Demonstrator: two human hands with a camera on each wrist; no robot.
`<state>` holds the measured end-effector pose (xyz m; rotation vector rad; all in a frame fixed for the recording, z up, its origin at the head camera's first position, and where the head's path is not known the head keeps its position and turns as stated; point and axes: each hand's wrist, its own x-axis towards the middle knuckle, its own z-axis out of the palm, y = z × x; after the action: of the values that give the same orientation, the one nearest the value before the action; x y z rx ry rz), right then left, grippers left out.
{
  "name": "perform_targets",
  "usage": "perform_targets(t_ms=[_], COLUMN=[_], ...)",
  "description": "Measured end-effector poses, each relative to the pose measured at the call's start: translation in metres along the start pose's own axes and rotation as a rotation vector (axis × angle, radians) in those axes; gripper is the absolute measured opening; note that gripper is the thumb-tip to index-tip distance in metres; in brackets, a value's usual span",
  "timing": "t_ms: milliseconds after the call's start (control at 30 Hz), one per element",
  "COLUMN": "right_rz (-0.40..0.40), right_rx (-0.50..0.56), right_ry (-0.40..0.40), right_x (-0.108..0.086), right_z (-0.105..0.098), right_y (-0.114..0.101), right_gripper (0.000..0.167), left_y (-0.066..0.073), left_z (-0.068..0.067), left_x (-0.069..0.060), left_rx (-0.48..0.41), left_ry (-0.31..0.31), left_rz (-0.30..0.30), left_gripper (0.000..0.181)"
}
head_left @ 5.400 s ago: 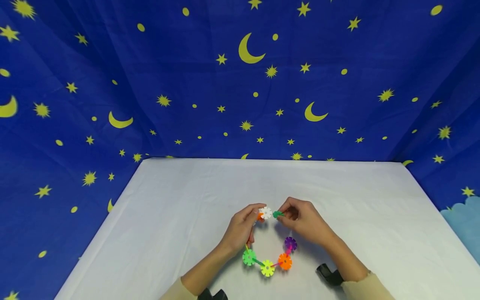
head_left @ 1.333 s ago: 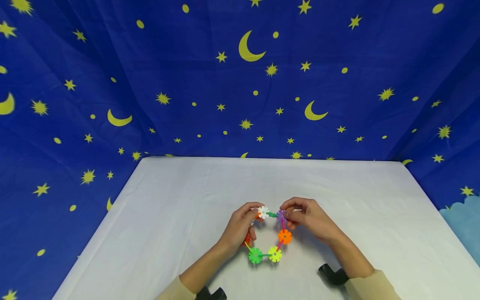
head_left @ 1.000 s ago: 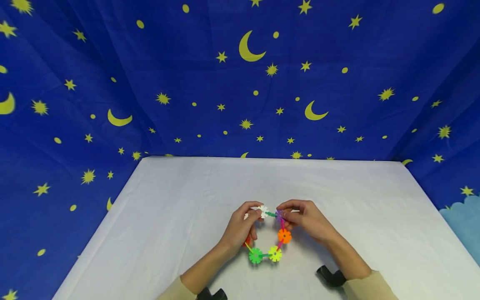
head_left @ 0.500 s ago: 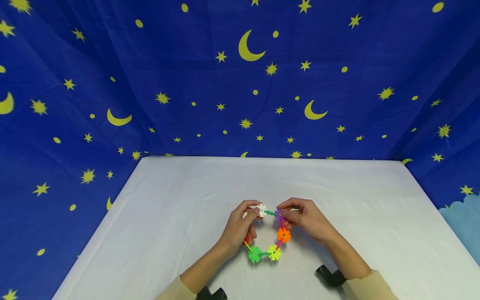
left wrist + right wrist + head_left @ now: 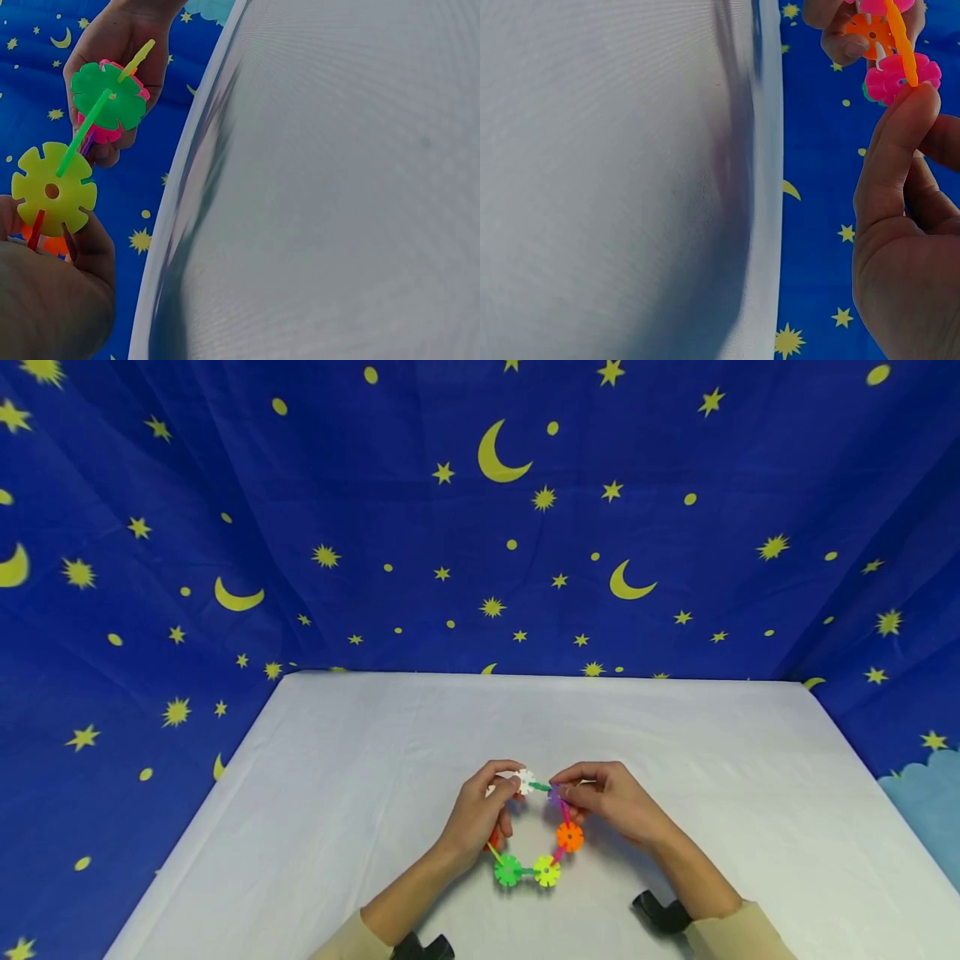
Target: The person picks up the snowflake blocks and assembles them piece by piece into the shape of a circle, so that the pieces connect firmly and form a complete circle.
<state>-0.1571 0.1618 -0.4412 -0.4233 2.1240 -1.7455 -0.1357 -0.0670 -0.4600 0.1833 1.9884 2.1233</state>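
A ring of notched plastic snowflake discs is held above the white table. My left hand (image 5: 474, 817) pinches the white disc (image 5: 525, 781) between thumb and forefinger; its fingers partly cover a red-orange disc (image 5: 492, 841) below. My right hand (image 5: 617, 802) pinches the purple disc (image 5: 555, 794), which a green edge-on disc (image 5: 540, 787) joins to the white one. Round the near side run an orange disc (image 5: 570, 837), a yellow disc (image 5: 547, 871) and a green disc (image 5: 507, 871), linked by edge-on discs. In the right wrist view, a pink disc (image 5: 107, 133) shows behind others near my fingertips.
A white cloth covers the table (image 5: 390, 735). Behind it and at both sides hangs a blue curtain (image 5: 405, 518) with yellow moons and stars. Black devices sit by the wrists, one beside the right wrist (image 5: 660, 912) and another near the left sleeve (image 5: 423, 948).
Earlier my right hand held the green piece apart from the white disc, with the chain's end hanging loose. The green piece now joins white and purple, and my right hand holds the purple disc.
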Motion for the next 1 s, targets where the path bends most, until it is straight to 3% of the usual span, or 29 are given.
perform_targets(t_ms=[367,633,1000], right_rz=[-0.009,-0.028,-0.042], right_rx=[-0.009,-0.072,-0.147], right_ry=[-0.045,-0.073,-0.022], right_x=[-0.0005,-0.0001,-0.0029], right_z=[-0.0006,0.0022,0.0090], right_y=[0.0020,0.0022,-0.0035], right_gripper=[0.020,0.018,0.016], left_y=[-0.0018,-0.0048,-0.0016], left_z=[0.0014,0.0015,0.0034], left_x=[-0.0001,0.0006,-0.0004], left_rx=[0.011,-0.004,-0.034], left_ry=[-0.010,0.001,-0.017], left_rz=[-0.007,-0.009,0.011], left_gripper=[0.034,0.029,0.029])
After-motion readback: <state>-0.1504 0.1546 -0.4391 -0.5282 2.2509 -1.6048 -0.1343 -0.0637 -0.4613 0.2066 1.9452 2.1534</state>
